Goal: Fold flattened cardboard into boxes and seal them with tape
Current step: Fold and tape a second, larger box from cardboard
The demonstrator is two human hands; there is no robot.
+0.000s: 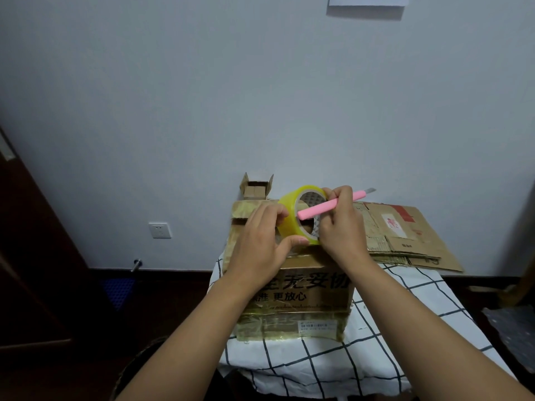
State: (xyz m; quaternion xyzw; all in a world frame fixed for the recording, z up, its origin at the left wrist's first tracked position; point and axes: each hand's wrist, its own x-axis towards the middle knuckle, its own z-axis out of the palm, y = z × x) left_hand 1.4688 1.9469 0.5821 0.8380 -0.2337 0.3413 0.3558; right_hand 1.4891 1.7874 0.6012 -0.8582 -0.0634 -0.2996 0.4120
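**Tape roll raised, free end being picked**

Head view: both hands up over a folded cardboard box (292,287) standing on a table under a white grid-checked cloth (318,360). Left hand (262,241) curled round the near side of a glossy yellowish tape roll (301,215), thumb under its rim. Right hand (341,224) pinching the roll's right edge while clamping a slim pink utility knife (330,206), blade end pointing far right. Probably hunting for the tape's free end; too small to tell whether any strip is lifted.

Next: peel a length, press it along the top seam, then slice with the blade.

Box matte, creased corrugated board, old shiny tape across its lower front. Flattened cardboard (405,235) stacked far right; small open carton (256,188) behind.
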